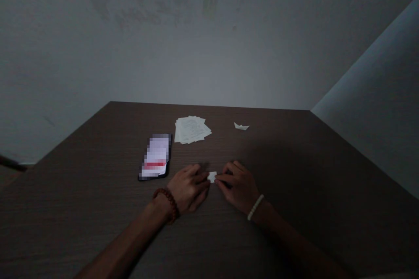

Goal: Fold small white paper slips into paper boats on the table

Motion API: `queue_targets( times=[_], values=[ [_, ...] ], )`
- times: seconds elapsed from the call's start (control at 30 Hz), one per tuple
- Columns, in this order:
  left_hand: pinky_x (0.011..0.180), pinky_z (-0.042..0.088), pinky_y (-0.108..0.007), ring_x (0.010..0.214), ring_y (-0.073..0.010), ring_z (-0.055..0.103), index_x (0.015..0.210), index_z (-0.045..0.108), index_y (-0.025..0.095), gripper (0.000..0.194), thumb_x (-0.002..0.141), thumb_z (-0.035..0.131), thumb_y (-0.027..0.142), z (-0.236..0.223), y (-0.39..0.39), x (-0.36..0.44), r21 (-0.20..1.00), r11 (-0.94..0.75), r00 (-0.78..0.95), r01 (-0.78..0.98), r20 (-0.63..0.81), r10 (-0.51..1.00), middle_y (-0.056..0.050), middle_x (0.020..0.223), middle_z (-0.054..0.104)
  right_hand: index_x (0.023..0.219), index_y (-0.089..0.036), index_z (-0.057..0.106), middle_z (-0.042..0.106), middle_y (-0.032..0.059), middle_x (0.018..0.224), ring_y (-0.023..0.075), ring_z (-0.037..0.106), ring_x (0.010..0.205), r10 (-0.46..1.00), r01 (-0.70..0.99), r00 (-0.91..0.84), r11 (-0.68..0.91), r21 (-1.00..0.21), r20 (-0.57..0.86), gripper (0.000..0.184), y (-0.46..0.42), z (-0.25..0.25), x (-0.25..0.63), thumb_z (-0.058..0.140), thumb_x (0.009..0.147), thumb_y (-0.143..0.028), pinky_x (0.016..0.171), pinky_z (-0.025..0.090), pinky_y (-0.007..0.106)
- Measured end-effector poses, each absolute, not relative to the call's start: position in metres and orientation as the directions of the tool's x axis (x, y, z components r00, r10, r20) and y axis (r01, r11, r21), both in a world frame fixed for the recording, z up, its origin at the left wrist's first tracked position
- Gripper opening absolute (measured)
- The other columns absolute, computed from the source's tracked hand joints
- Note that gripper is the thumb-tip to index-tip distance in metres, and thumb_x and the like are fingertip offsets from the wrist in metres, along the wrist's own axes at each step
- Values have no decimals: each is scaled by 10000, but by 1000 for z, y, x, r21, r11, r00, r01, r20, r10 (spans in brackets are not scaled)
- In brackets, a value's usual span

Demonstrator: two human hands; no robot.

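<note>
A small piece of white paper [212,177] lies between my two hands, low over the dark table. My left hand [190,187] has its fingers closed on the paper's left edge. From the other side, my right hand [238,185] pinches the right edge between thumb and fingers. Much of the paper is covered by the fingertips, so its exact folds cannot be made out. A brown beaded bracelet circles my left wrist, and a pale beaded one my right.
Left of my hands lies a phone [155,157] with its screen lit. Behind them rests a loose stack of printed paper sheets [191,130]. A small folded paper boat [241,127] stands farther right on the brown table [81,209]. A wall [209,61] rises behind the table's far edge.
</note>
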State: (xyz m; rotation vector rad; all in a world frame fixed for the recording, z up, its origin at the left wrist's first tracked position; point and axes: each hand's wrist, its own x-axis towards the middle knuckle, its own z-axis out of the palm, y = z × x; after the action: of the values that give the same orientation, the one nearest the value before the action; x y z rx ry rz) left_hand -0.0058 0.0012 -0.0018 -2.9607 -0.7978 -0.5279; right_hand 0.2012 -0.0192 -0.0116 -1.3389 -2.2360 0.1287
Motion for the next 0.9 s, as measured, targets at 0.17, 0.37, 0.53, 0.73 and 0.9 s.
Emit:
queue_targets(
  times=[0.17,0.37,0.53,0.73,0.9],
  values=[
    [783,441,-416,918,-258,505,915,663,173,184,849,494,201,-2,0,-3,64,-855,793,514,343,503,-97,1000,651,973,-210,656,562,45,831,190,465,825,768,764,-541,619,-180,343,153,-24,-5,203,573,847,-191,716,375,318],
    [752,446,-386,855,-235,516,865,668,178,187,855,482,202,0,0,-4,110,-854,788,509,340,513,-87,953,649,1025,-213,642,559,45,834,194,461,827,763,770,-553,622,-146,333,180,-25,-6,203,563,864,-225,706,365,322],
    [759,447,-361,830,-211,517,946,674,189,206,887,478,203,-10,7,-5,212,-818,708,535,415,571,-75,905,660,959,-244,680,539,36,820,174,466,803,798,791,-481,574,-212,363,140,-20,-9,205,578,863,-229,692,368,294],
    [802,442,-398,940,-250,492,1001,662,181,207,843,579,284,-10,9,0,300,-706,605,642,367,707,-89,1016,620,951,-251,687,550,35,847,173,475,814,798,765,-484,585,-270,360,134,-17,-10,205,591,859,-231,707,387,290],
    [792,429,-387,913,-237,488,918,663,182,144,836,580,268,-11,8,3,339,-692,593,637,358,721,-73,954,610,934,-238,685,571,37,887,179,500,856,834,773,-401,531,-347,380,128,-15,-12,202,656,810,-244,746,420,298]
  ],
)
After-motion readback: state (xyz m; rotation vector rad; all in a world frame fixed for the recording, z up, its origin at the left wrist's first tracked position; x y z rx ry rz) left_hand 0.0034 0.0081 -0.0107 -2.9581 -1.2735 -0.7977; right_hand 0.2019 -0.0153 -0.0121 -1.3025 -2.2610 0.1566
